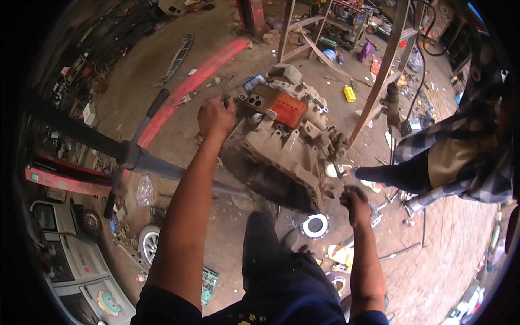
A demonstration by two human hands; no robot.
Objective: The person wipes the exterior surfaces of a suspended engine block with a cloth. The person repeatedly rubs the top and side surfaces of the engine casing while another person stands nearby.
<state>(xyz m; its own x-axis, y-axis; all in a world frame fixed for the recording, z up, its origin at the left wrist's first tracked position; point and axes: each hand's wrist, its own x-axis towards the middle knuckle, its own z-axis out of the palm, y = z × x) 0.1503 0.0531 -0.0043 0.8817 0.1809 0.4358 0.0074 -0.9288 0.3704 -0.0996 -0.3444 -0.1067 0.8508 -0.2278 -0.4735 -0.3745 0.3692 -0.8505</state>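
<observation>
A large dusty gearbox [279,149] stands in front of me, its wide, dark, open bell end turned toward my legs. My left hand [216,116] is closed at the upper left side of the gearbox; a small dark piece shows at its fingers, too small to name. My right hand [356,205] is off the right lower edge of the casing, fingers curled and darkened; whatever they hold is hidden. On top of the gearbox lies a flat case with an orange-red panel [288,110] and round lens-like circles at its left end.
A dark post with a cross handle [130,155] slants in at left beside a curved red beam [189,84]. Another person in a checked shirt [460,146] is close at right. A clutch disc [314,226], a wheel [149,244] and a green tool case [209,284] lie around my legs.
</observation>
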